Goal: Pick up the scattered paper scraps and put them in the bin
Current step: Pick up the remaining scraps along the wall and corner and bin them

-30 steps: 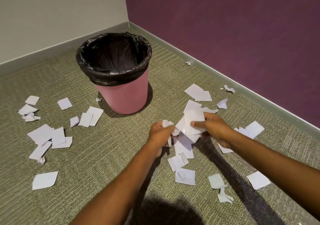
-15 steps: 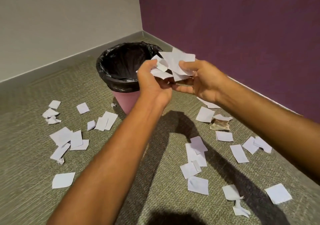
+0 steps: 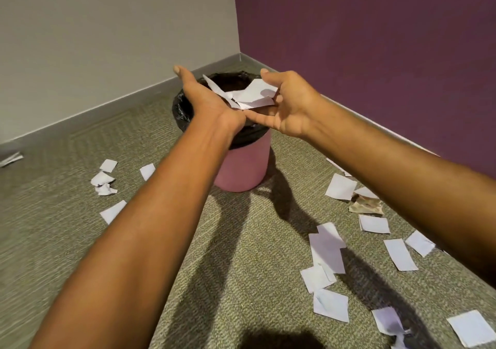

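Seen from the head, the left hand [image 3: 206,99] and right hand [image 3: 291,107] are both spread wide, gripping nothing, over the mouth of the round pink plastic bin [image 3: 243,166] with its black liner [image 3: 182,109]. A clutch of white paper scraps [image 3: 251,95] sits between them, perhaps resting on the right fingers. Other loose scraps [image 3: 327,246] lie on the olive carpet [image 3: 80,147] on both sides of the bin.

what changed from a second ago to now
The left hand and right hand lifted a bunch of paper scraps off the carpet and carried it over the bin. Their grip has opened, so the bunch lies loose above the mouth. The bin and the floor scraps left of it stayed put.
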Demonstrator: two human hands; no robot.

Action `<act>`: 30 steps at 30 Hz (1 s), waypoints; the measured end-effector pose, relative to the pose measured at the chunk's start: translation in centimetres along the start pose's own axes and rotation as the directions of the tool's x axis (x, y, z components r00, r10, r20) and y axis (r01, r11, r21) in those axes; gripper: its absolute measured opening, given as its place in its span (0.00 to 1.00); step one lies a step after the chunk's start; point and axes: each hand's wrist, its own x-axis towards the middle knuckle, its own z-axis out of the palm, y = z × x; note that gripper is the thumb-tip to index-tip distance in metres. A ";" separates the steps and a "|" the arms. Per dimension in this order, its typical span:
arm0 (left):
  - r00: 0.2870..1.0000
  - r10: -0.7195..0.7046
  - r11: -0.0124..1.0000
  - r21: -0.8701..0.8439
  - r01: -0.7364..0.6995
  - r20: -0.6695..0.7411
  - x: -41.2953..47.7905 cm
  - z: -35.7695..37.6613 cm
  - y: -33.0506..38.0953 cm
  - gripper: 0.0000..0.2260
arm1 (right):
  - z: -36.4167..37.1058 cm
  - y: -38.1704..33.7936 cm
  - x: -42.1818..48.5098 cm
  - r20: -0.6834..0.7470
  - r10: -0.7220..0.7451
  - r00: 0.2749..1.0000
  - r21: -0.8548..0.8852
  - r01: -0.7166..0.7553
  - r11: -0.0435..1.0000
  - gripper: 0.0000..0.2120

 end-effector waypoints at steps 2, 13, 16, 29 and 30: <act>0.999 -0.009 0.999 -0.032 0.008 -0.043 0.2 -0.3 0.4 0.56 | 0.2 0.3 0.2 0.011 0.015 1.000 0.034 -0.015 0.999 0.14; 0.981 0.031 0.998 0.059 -0.019 -0.193 -0.9 -0.6 0.2 0.45 | -0.6 1.4 -0.3 0.038 0.037 0.999 0.031 -0.038 0.999 0.31; 0.980 0.066 0.991 0.125 -0.043 -0.188 -3.0 0.4 -0.9 0.29 | -1.5 1.3 -1.2 0.057 0.025 0.998 0.068 -0.029 0.997 0.26; 0.988 -0.153 0.575 0.811 0.111 -0.026 -8.8 -6.3 -14.5 0.08 | -17.2 6.9 -8.7 0.036 0.150 0.988 -0.147 -0.143 0.979 0.07; 0.984 -0.166 0.490 0.860 0.142 -0.068 -9.0 -7.8 -15.8 0.07 | -18.5 7.4 -8.9 -0.016 0.155 0.988 -0.166 -0.155 0.974 0.07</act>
